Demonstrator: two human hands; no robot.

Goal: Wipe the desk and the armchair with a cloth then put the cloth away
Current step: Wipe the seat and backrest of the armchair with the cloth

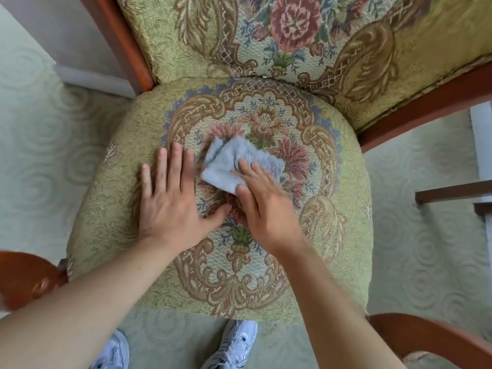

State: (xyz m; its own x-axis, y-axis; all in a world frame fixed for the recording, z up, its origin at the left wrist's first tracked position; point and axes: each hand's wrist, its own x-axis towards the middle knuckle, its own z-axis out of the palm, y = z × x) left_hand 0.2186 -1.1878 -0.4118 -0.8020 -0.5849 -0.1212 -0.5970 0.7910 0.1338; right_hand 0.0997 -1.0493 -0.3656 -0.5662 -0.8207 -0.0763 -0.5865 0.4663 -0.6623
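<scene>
right hand (262, 206) pressing cloth (239, 162) on armchair (332, 235) seat, left hand (170, 201) flat beside

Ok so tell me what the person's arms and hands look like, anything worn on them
Both arms are bare from forearm to fingertips: no sleeves are visible in the frame. The left hand and the right hand show no gloves, rings, watch or bracelet. Fingernails look short and unpainted. Nothing marks either wrist. Further down, white lace-up trainers are on the feet.

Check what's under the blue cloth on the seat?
The blue cloth lies on the seat cushion, over its floral centre. The right hand presses it flat. Whatever is directly beneath is covered.
</scene>
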